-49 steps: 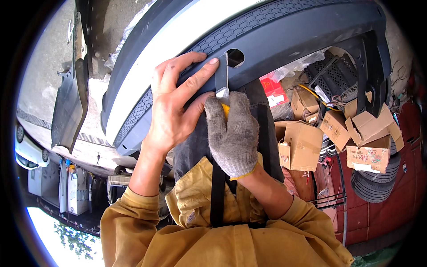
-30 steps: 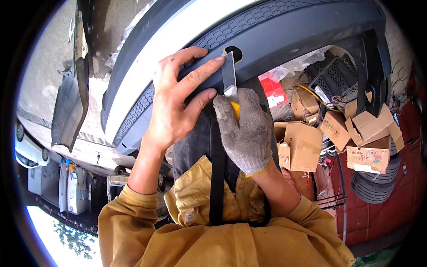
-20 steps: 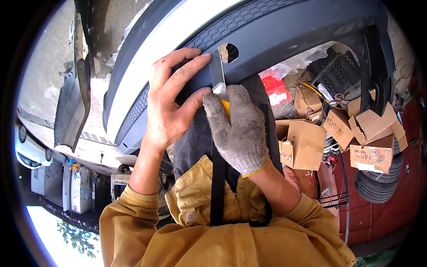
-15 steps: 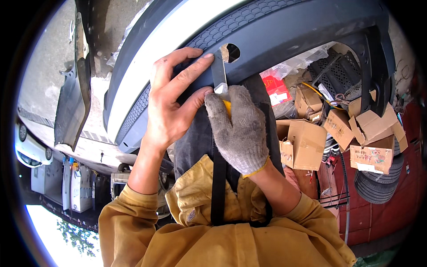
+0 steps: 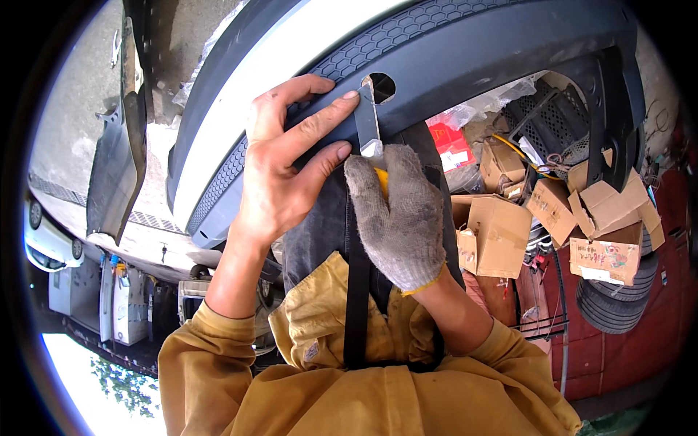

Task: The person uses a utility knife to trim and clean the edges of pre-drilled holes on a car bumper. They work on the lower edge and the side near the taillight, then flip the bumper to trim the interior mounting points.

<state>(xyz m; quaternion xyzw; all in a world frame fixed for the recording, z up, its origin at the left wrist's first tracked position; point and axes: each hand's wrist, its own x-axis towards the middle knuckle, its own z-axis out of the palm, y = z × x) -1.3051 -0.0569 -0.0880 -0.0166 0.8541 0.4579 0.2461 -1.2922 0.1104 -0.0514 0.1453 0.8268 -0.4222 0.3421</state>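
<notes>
A dark grey car bumper with a white band and honeycomb-textured trim lies across the top of the view, against my legs. A round hole pierces its grey part. My right hand, in a grey knit glove, is closed round a utility knife with a yellow handle. Its long blade lies against the bumper, the tip at the hole's left rim. My bare left hand has its fingers spread on the bumper, the index fingertip beside the blade and the thumb near the lower edge.
Several opened cardboard boxes lie at the right, with stacked tires below them. Black plastic crates and a red packet sit beyond the bumper's edge. Another long dark panel stands at the left.
The knife and my gloved right hand have shifted slightly right and down, and the blade tip now meets the hole's rim. My left hand stays nearly in place on the bumper.
</notes>
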